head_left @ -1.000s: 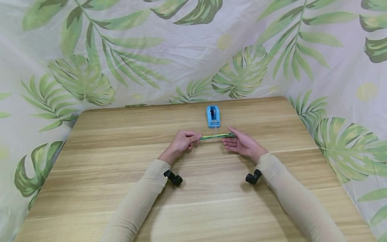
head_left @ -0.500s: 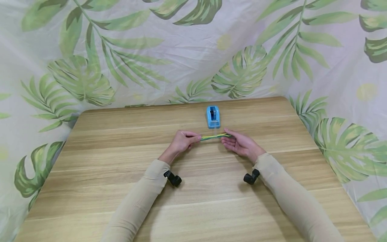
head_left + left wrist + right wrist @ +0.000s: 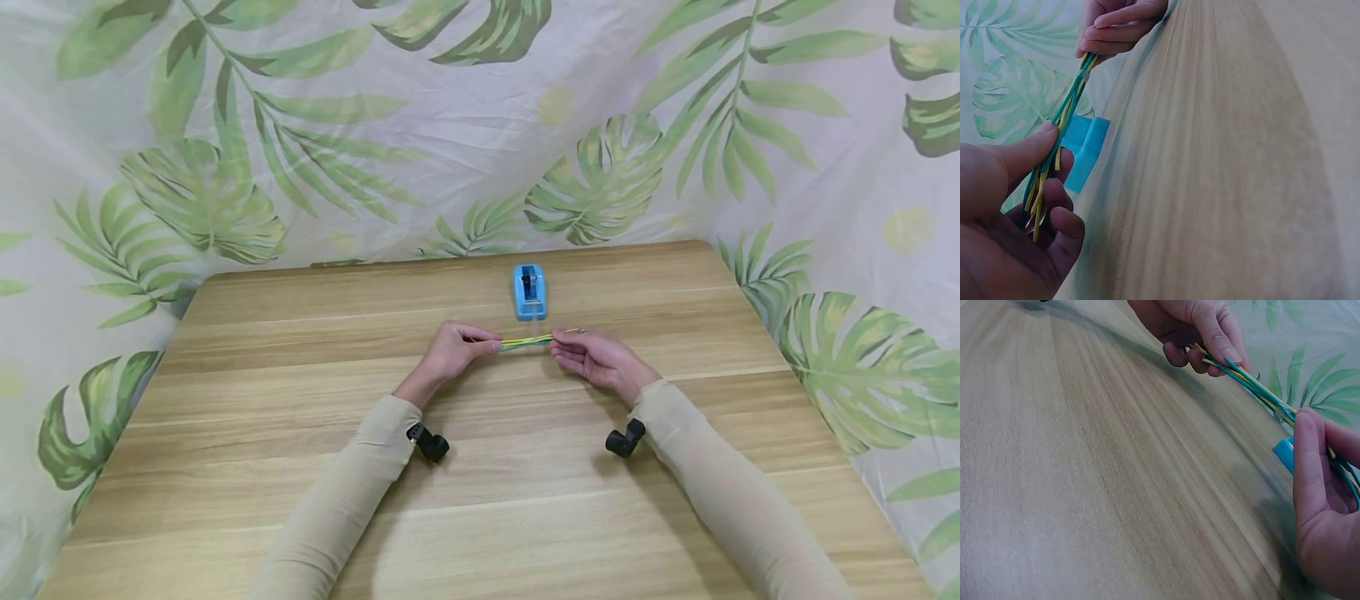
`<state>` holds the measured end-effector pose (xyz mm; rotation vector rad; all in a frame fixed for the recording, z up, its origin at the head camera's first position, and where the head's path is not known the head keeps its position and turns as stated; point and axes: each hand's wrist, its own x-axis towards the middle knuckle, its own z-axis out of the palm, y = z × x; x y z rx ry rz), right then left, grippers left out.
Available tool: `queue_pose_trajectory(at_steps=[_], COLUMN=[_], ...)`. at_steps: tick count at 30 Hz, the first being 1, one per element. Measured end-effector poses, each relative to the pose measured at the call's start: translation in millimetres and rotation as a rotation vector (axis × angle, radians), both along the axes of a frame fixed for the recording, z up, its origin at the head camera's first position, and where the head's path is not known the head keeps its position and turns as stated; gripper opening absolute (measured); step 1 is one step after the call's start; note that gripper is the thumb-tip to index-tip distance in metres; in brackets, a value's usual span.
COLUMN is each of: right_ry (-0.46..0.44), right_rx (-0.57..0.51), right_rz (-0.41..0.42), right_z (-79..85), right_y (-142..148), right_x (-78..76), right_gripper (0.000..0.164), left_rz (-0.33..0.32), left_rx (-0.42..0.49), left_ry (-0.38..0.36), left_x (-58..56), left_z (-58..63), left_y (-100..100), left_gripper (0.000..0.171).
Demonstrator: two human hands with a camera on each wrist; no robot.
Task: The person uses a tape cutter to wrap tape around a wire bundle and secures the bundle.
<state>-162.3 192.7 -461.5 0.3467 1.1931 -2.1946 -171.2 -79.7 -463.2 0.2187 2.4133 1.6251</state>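
A thin bundle of green and yellow wires [image 3: 525,342] stretches between my two hands, just in front of a blue tape dispenser [image 3: 529,292]. My left hand [image 3: 452,348] pinches its left part between thumb and fingers; loose wire ends [image 3: 1036,209] show below the thumb in the left wrist view. Near the other end, my right hand [image 3: 600,357] pinches the bundle with thumb and forefinger, and more wire runs behind those fingers in the right wrist view. From the dispenser a short clear strip of tape [image 3: 535,326] reaches toward the wires. Whether it touches them I cannot tell.
The wooden table [image 3: 480,517] extends all round the hands. Behind it hangs a leaf-patterned cloth [image 3: 480,125]. A small black camera is worn at each sleeve cuff.
My right hand has moved slightly left along the wires, and its raised forefinger has come down, so it now pinches the bundle. The left hand has hardly moved.
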Motion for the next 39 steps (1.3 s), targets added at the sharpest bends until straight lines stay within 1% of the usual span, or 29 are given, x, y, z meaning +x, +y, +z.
queue_pose_trajectory(at_steps=[4,7,8,10,12,15,17,19,20,21,23,27,30,34,36,39], right_ry=[0.007,0.016,0.017,0.021,0.028,0.046,0.058,0.073,0.079,0.085,0.098,0.120,0.138,0.157,0.164,0.176], right_rx=[-0.004,-0.003,-0.001,0.007,0.015,0.030,0.030,0.029,0.027,0.026,0.029,0.038,0.043,0.043,0.041,0.042], right_rz=[0.008,0.018,0.018,0.018,0.018,0.018,0.019,0.022,0.022,0.024,0.030,0.042,0.047,0.047,0.045,0.049], right_z=[0.8,1.7,1.9,2.2,2.4,2.3,1.9,1.5,1.2,1.0,0.7,0.4,0.0,-0.6,-0.6,-0.7], right_y=[0.4,0.6,0.5,0.5,0.7,1.1,1.6,2.2,2.5,2.9,3.7,5.3,6.1,6.4,6.5,7.1], right_x=[0.2,0.5,0.6,0.8,1.0,1.5,1.6,1.6,1.6,1.6,1.5,1.6,1.2,0.4,0.3,0.5], right_gripper=[0.014,0.011,0.010,0.009,0.009,0.008,0.009,0.010,0.011,0.013,0.019,0.036,0.041,0.035,0.030,0.027], left_rz=[0.004,0.010,0.013,0.024,0.046,0.082,0.083,0.060,0.043,0.024,-0.006,-0.023,-0.019,-0.015,-0.015,-0.007], left_rx=[0.021,0.053,0.063,0.090,0.122,0.211,0.279,0.338,0.352,0.365,0.379,0.400,0.430,0.454,0.452,0.444], left_ry=[0.021,0.024,0.019,-0.015,-0.072,-0.217,-0.322,-0.422,-0.459,-0.493,-0.537,-0.578,-0.587,-0.577,-0.567,-0.558], left_x=[0.4,0.6,0.4,0.2,0.0,-1.0,-1.5,-1.9,-1.8,-1.5,-1.4,-1.7,-2.2,-2.4,-2.3,-1.8], left_z=[-1.7,-3.3,-4.0,-4.5,-4.1,-3.4,-1.8,-0.3,0.8,2.0,3.4,3.9,3.3,2.9,2.4,1.3], left_y=[-1.0,-2.3,-2.7,-3.6,-4.5,-6.1,-6.7,-6.8,-6.9,-6.7,-6.1,-4.7,-3.3,-1.9,-1.8,-1.8], left_gripper=[0.016,0.021,0.023,0.026,0.032,0.045,0.056,0.066,0.069,0.072,0.074,0.074,0.070,0.058,0.053,0.048])
